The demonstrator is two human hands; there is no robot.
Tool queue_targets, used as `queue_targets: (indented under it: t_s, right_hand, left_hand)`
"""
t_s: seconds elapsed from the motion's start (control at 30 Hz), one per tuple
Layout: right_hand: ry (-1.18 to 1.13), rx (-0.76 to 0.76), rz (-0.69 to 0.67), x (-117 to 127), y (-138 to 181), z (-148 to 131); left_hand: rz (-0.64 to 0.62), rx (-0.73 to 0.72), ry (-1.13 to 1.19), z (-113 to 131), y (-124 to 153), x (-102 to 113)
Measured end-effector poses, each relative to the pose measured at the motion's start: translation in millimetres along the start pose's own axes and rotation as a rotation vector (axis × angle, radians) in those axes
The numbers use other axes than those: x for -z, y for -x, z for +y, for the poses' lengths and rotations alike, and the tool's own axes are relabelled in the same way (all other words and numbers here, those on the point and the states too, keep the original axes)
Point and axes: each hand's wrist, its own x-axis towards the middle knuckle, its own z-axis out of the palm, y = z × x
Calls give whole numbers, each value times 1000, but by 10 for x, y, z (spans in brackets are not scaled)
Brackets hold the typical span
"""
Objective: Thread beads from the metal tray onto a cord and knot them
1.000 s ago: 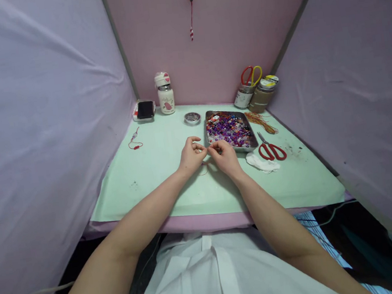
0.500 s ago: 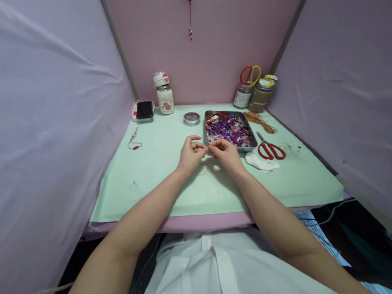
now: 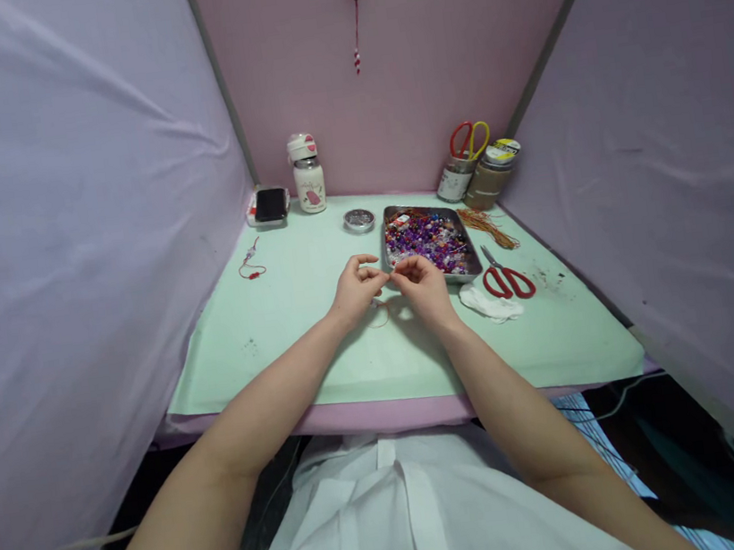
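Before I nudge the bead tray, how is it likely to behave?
Being broad and low, the metal tray should slide rather than tip. It looks stiff, so it probably won't flex. The small, loose beads would likely roll if it tilts.

Beyond my bare arms, my left hand and right hand are bare; nearer me, creased white cloth carries a white strip.
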Motion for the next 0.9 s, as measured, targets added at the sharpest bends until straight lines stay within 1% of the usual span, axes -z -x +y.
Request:
queue_targets:
  t_s: [0.1,0.3,0.37,0.5,0.6,0.9]
  right_hand:
    - [6,10,-3,-3,-1,3]
    - [-34,-71,24,27,9,-68]
    - [-10,-67,17,44,3,-61]
    - [93,-62,-62,60,-8,-21]
    - [106,-59,-96,54,-1,-28]
    - [170,-1,-94,53,7,-69]
  left_hand:
    - [-2,-6,-9,2,-1,1]
    - [7,-9,52,6,-19,11]
    - [16,-6,69,11,-24,13]
    - [21,6,79,21,-24,11]
    - [13,6,78,19,-23,12]
    - [12,36,104,49,-8,6]
